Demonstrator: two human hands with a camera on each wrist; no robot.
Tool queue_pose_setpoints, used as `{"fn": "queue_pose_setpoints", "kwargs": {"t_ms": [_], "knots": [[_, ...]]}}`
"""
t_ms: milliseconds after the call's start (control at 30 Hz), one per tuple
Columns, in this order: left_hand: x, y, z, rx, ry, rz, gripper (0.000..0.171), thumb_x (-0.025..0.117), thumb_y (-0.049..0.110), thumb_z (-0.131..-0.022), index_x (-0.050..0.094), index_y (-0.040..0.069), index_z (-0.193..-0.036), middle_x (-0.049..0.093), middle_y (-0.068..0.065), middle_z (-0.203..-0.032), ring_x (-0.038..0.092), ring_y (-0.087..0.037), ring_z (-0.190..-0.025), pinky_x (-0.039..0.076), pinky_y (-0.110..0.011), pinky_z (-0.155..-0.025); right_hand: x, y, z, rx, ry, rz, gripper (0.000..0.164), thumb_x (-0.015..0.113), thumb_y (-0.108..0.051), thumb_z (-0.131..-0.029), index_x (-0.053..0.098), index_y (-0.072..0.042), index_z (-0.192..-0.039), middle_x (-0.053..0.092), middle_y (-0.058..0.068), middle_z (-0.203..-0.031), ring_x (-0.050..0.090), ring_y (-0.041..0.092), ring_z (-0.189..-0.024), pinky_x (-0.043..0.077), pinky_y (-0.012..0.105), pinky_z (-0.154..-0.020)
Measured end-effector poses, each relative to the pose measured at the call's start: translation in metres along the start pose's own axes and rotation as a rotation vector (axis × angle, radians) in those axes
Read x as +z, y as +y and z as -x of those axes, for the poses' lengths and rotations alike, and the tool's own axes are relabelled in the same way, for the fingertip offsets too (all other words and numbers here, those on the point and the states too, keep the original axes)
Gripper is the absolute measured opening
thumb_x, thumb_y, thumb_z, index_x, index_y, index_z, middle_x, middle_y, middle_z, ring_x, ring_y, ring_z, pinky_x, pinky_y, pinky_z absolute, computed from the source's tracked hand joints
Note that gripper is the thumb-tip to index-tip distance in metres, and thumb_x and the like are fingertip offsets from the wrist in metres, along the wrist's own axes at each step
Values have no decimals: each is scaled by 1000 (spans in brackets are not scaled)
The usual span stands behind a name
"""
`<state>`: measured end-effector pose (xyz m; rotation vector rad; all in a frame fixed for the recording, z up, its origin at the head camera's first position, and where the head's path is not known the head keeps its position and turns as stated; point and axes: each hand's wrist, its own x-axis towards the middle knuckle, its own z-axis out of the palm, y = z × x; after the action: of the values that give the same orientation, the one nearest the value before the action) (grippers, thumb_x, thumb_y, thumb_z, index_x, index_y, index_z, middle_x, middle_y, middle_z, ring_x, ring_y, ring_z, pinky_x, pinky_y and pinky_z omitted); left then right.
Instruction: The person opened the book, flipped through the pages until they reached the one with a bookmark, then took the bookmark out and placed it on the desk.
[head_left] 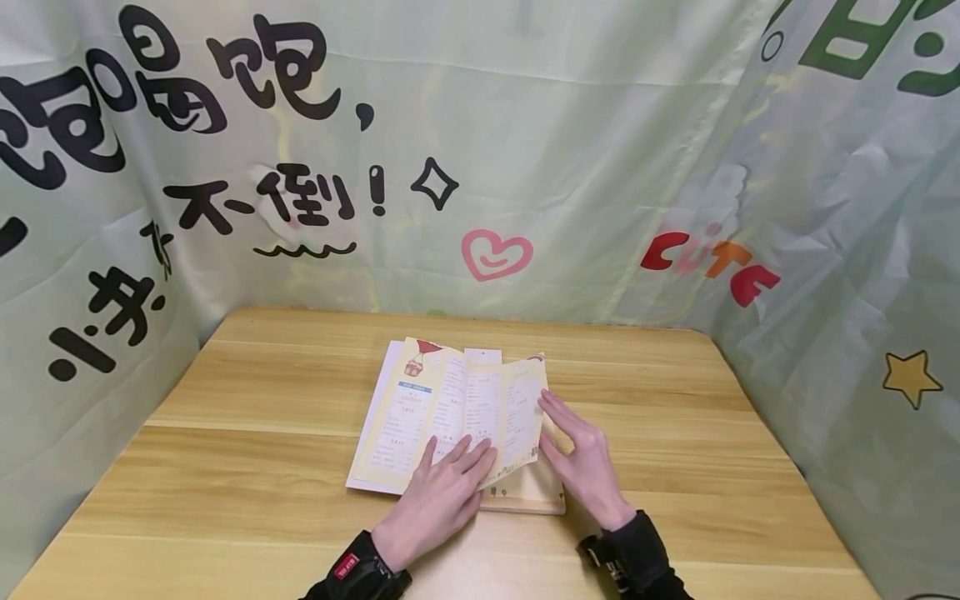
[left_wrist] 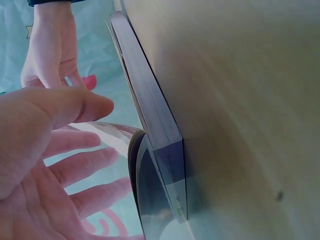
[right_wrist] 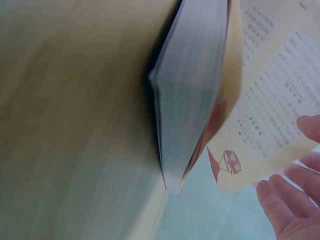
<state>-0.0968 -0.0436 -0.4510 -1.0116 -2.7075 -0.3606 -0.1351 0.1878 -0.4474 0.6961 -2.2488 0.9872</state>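
A thick book (head_left: 397, 417) lies spread on the table, its cream pages printed with lists of text and a small red hot-air balloon drawing. My left hand (head_left: 446, 492) rests with spread fingers over the lower middle of the pages. In the left wrist view, the left thumb and fingers (left_wrist: 95, 162) stand apart beside the book's spine (left_wrist: 170, 170). At the right edge of a raised page (head_left: 521, 408) is my right hand (head_left: 585, 458), with its fairly straight fingertips right at that edge. The thick page block (right_wrist: 187, 95) shows below the raised page in the right wrist view.
The wooden table (head_left: 247, 467) extends around the book on all sides. A pale printed cloth (head_left: 570, 167) hangs behind and beside it, with dark lettering, a pink heart and a yellow star. Behind the book's top edge a white strip (head_left: 482, 357) shows.
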Motion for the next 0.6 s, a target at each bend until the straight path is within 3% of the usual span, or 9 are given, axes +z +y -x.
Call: {"fn": "queue_pose_setpoints", "kwargs": {"t_ms": [367, 600], "knots": [[0, 1, 0, 7, 36, -34, 62, 63, 24, -88, 44, 10, -144, 44, -7, -147, 42, -28, -131, 30, -68, -103, 9, -6, -6, 35, 16, -21, 54, 73, 5, -75, 56, 14, -125, 53, 31, -129, 53, 40, -114, 48, 53, -92], [-1, 2, -1, 6, 79, -36, 65, 63, 24, -88, 40, 8, -147, 42, -7, -148, 43, -27, -130, 33, -67, -102, 15, -10, -10, 39, 24, -62, 56, 71, 7, -77, 51, 15, -128, 53, 30, -129, 56, 38, -113, 50, 50, -91]]}}
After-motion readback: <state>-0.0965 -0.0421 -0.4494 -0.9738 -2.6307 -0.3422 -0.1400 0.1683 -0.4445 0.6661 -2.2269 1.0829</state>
